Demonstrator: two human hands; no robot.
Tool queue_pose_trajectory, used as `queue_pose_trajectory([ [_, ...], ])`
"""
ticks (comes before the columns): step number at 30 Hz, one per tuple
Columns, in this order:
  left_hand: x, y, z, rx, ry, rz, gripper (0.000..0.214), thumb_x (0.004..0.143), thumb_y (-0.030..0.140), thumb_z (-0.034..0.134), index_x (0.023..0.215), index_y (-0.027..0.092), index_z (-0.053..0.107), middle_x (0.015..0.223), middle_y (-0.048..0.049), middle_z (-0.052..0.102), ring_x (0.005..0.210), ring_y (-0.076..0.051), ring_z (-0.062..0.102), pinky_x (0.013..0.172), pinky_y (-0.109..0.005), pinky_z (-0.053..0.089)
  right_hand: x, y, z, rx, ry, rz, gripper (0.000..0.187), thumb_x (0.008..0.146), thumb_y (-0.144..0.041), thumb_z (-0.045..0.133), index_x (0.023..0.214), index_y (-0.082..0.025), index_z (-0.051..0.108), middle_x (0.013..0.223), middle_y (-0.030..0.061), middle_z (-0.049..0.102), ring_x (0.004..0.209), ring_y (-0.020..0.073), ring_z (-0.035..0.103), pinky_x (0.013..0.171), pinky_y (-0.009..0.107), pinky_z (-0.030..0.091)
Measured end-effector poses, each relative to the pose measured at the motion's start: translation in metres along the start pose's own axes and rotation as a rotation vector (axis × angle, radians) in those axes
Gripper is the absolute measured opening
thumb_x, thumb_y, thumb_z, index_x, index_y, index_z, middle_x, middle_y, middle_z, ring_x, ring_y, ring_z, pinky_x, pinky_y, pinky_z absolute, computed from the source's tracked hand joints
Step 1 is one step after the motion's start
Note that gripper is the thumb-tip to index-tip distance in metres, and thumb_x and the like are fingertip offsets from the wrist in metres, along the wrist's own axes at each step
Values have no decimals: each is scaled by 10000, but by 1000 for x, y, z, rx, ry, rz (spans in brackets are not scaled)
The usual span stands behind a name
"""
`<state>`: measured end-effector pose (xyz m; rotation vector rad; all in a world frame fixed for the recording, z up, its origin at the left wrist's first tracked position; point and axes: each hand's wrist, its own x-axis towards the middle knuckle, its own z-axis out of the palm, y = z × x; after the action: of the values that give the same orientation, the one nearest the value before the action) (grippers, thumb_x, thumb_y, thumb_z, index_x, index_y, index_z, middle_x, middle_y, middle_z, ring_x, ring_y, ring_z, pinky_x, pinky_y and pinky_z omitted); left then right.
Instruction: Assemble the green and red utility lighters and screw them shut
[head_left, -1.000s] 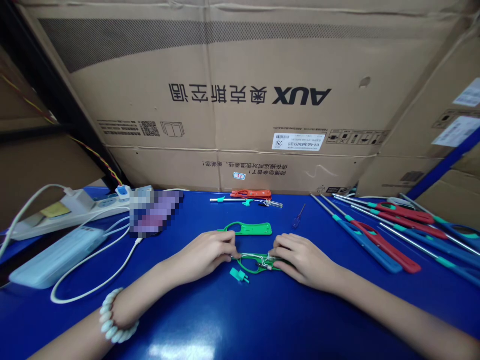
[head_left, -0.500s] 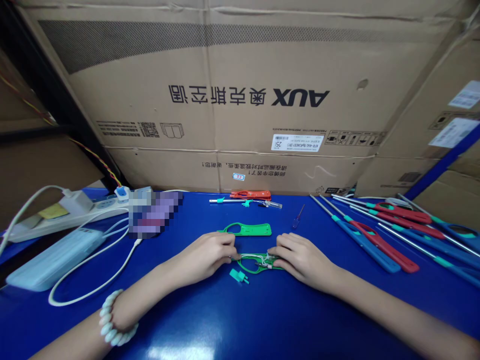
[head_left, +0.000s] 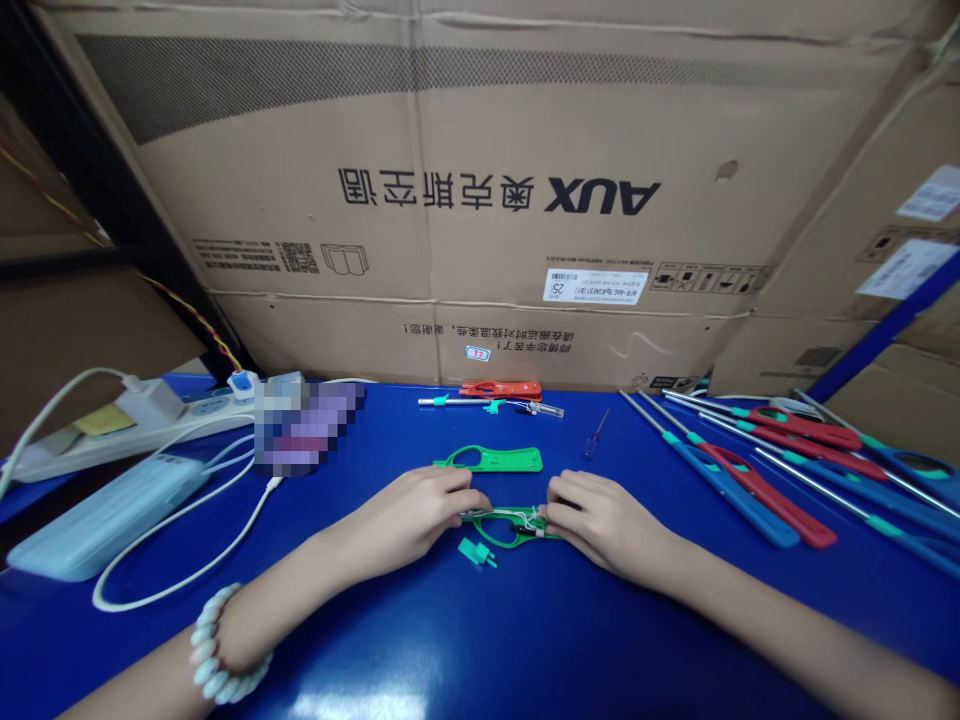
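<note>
A green lighter casing half [head_left: 510,541] with a loop-shaped grip lies on the table between my hands. White wires [head_left: 501,513] and a small dark part [head_left: 523,530] sit in and over it. My left hand [head_left: 431,505] is closed in a pinch at the casing's left end, where the wires run under the fingers. The fingers of my right hand [head_left: 592,515] are closed on its right end and hide that part. A second green casing half [head_left: 495,459] lies just beyond. Nearer me is a small teal trigger piece [head_left: 478,553].
An orange casing [head_left: 502,389] and a metal tube [head_left: 461,401] with teal parts lie at the back, beside a small screwdriver [head_left: 597,436]. Several long red and blue lighters [head_left: 739,480] lie right. A power bank [head_left: 105,515], cables and a power strip [head_left: 202,410] are left.
My left fingers have shifted slightly right along the wires. My right hand has moved slightly on the casing's right end. The other things on the table stay put.
</note>
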<state>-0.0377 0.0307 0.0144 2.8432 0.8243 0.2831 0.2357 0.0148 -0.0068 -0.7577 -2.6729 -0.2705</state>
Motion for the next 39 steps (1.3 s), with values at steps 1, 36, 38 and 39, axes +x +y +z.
queue_pose_trajectory([
  [1,0,0,0,-1,2,0,324,890,59,494,1161,215,579,950,-41,591,888,-195,596,800,-320,485,0,1,-2,19,-13,-2,281,981,-205,386,830,-161,618,809,56,563,700,162,463,668,272,384],
  [36,-2,0,7,21,38,62,376,918,39,405,1203,216,574,895,-48,543,818,-182,553,722,-301,490,-1,-6,-5,-121,-159,-49,381,873,-52,399,1195,-138,583,941,130,547,829,225,518,741,362,486],
  [38,-1,0,6,15,53,66,372,923,46,397,1206,212,573,902,-52,548,813,-183,559,723,-306,496,0,-7,-5,-129,-143,-57,373,880,-55,382,1182,-132,588,939,134,552,833,228,520,735,364,488],
  [39,-1,1,6,15,55,65,371,924,47,395,1207,210,571,905,-54,550,811,-184,561,722,-309,499,0,-7,-5,-132,-137,-59,374,888,-57,366,1179,-134,589,932,133,553,826,226,520,725,362,487],
])
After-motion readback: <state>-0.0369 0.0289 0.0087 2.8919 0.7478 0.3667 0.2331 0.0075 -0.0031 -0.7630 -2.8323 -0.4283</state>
